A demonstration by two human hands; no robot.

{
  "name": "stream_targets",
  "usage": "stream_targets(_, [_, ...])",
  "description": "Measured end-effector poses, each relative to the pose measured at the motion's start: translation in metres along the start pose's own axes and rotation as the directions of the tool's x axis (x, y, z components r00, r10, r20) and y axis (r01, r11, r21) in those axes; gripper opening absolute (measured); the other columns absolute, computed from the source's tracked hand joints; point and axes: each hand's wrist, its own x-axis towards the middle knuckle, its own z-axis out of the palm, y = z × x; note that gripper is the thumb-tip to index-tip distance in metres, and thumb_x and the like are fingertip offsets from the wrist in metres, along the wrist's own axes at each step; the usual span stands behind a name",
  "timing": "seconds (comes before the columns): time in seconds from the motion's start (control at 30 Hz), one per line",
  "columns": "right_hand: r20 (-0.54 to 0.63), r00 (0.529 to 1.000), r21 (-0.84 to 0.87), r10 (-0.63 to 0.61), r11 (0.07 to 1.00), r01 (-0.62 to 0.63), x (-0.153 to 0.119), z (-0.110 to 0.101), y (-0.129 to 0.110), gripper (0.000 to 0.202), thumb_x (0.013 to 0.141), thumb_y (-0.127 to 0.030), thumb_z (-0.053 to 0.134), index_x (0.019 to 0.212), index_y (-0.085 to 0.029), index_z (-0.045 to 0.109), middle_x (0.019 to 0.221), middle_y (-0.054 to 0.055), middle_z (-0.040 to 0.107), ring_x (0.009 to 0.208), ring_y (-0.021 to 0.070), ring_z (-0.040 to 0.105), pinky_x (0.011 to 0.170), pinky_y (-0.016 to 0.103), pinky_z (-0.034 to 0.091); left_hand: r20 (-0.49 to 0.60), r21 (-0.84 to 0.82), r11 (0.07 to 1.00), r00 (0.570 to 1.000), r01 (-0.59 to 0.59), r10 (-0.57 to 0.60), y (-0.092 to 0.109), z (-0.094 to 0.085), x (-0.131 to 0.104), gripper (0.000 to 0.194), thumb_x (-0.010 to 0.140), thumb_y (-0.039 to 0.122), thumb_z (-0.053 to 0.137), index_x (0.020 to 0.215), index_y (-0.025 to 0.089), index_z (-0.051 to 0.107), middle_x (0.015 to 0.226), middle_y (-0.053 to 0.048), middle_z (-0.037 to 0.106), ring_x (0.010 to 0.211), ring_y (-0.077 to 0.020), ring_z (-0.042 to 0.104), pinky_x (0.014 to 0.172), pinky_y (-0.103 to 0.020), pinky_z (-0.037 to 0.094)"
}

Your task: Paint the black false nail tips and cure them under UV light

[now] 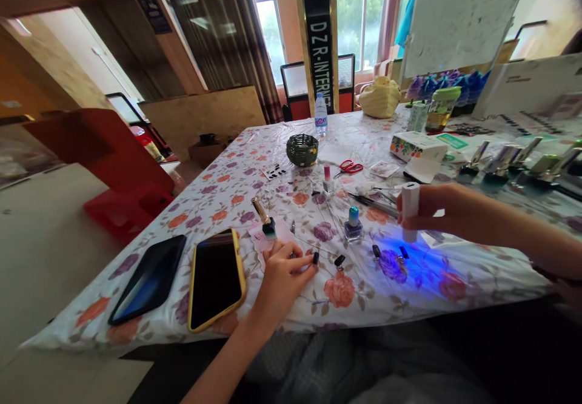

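My right hand [430, 205] is wrapped round a small white UV lamp [410, 207], held upright with its lit end down. Blue-violet light from it falls on the tablecloth and on a black false nail [404, 252] below. Two more black nails, one on the left [339, 262] and one nearer the lamp [376, 251], sit on small holders. My left hand [284, 265] rests on the table, its thumb and finger closed at a black false nail [316, 258]. Just beyond that hand stands a dark polish bottle [268, 225] with a gold cap. A blue-capped polish bottle [353, 227] stands between my hands.
Two phones, one black [150, 279] and one yellow-cased [217, 279], lie at the left. Farther back are red scissors [351, 167], a pink-capped bottle [328, 182], a dark woven basket [302, 150] and a water bottle [321, 116]. Several polish bottles [498, 164] stand at the right.
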Motion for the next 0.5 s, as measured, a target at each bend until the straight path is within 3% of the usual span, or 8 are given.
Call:
stream_targets(0.1, [0.036,0.999,-0.033,-0.001,0.999,0.003,0.0005,0.0003,-0.0025,0.031,0.072,-0.049,0.059,0.078,-0.018,0.057,0.070,0.000,0.063,0.064,0.0142,0.057,0.058,0.026,0.044,0.002,0.008,1.000,1.000,0.006,-0.006,0.0014,-0.0005,-0.0003,0.009,0.073,0.021,0.064,0.074,0.024,0.072,0.070,-0.002,0.058,0.076,-0.0176,0.047,0.069,-0.032,0.034])
stream_targets(0.23, [-0.056,0.998,-0.123,0.003,0.992,-0.010,0.0014,-0.0003,-0.0022,0.032,0.071,-0.051,0.059,0.080,-0.020,0.060,0.073,0.000,0.064,0.067,0.0156,0.059,0.061,0.027,0.044,-0.012,0.023,1.000,1.000,0.022,-0.022,0.0030,-0.0004,0.0003,0.009,0.074,0.023,0.063,0.070,0.023,0.072,0.067,-0.002,0.056,0.073,-0.0171,0.046,0.068,-0.032,0.034])
stream_targets(0.5, [-0.039,0.998,-0.022,-0.043,0.999,0.042,-0.0011,-0.0055,-0.0028,0.026,0.072,-0.045,0.062,0.081,-0.021,0.061,0.078,-0.001,0.066,0.073,0.0157,0.061,0.067,0.027,0.046,-0.016,0.028,0.999,0.999,0.044,-0.044,0.0033,-0.0004,-0.0004,0.007,0.072,0.024,0.065,0.071,0.023,0.072,0.067,-0.002,0.058,0.073,-0.0172,0.047,0.068,-0.032,0.034])
